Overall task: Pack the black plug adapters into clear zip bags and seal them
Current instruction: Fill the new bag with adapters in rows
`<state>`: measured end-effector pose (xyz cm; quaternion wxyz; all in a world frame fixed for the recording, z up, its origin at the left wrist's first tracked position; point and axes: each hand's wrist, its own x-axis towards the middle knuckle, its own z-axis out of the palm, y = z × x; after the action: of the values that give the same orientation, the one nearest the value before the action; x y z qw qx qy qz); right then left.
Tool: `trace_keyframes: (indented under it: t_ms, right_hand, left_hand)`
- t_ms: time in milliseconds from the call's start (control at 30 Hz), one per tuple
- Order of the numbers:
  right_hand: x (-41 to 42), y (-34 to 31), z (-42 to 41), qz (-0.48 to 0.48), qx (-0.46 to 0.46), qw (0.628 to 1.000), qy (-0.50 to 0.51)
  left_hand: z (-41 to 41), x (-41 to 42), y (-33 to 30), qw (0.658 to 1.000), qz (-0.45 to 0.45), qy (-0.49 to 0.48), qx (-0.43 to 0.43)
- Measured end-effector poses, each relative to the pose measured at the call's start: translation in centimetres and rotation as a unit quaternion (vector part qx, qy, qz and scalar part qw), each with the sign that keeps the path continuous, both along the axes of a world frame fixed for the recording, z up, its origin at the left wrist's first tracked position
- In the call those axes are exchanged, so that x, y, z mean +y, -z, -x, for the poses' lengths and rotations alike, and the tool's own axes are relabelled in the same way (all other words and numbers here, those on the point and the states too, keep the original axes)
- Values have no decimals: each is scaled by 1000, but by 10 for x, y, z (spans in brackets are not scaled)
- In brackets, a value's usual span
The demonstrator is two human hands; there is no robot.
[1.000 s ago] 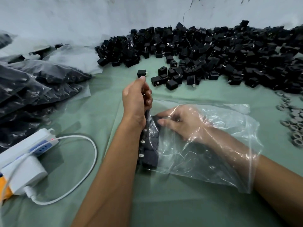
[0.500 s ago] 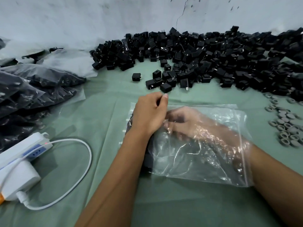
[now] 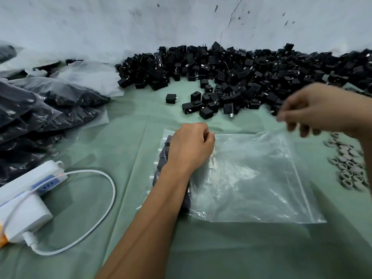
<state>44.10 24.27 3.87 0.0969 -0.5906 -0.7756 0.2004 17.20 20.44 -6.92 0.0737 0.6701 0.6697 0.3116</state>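
A clear zip bag lies flat on the green cloth, its zip strip at the right. A row of black plug adapters sits inside its left end. My left hand rests there with fingers curled, gripping the bag over that row. My right hand is outside the bag, raised at the upper right and blurred. Its fingertips pinch the bag's far right edge, where the film is lifted. A large pile of loose black adapters runs along the wall behind.
Packed bags of adapters are heaped at the left. A white power strip with a looping white cable lies at the near left. Several grey rings sit at the right. One stray adapter lies before the pile.
My right hand has come out of the bag and risen to the upper right, lifting the bag's edge. My left hand has stayed on the bag's left end.
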Motion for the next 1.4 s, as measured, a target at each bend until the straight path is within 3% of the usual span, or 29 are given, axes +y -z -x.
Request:
trace_keyframes:
  t_ms: [67,167,300,467,667,767,867,1033,1067,1200,1300,1400]
  right_hand:
    - [9,-9,35,-80,41,996,13]
    - [28,0,94,-141,-2,989,-30]
    - [56,43,152,-110,-136,973,-150]
    - [75,83,165,-121,-172,967,-147]
    - [70,76,142,-155,-62,981,-97]
    - [56,67,110,-124,134,983,-27]
    - [32,68,59,-80,408,907,61]
    - [-5,98,3,-20,577,808,121]
    - [-8,103,-1,-14,590,799,114]
    - [-3,109,-26,-41,530,844,68]
    - [-2,105,-43,7,542,838,62]
    - [-6,100,-57,79,510,857,5]
  left_hand:
    - [0,-1,0,1000,5,1,-4]
    - [0,-2,-1,1000,8,3,-9]
    - [1,-2,-3,1000,5,5,-2]
    - [2,-2,-3,1000,-8,7,-10]
    - [5,-4,-5,1000,-7,18,18]
    - [4,-8,-13,998,-12,47,37]
    - [-16,-13,-28,992,-34,118,29]
    - [-86,-7,-52,934,31,343,94]
    - [-96,-5,-56,921,57,371,107]
    - [-114,11,-60,891,119,421,119]
    - [-108,22,-61,881,140,426,153]
    - [-97,29,-65,884,160,410,158]
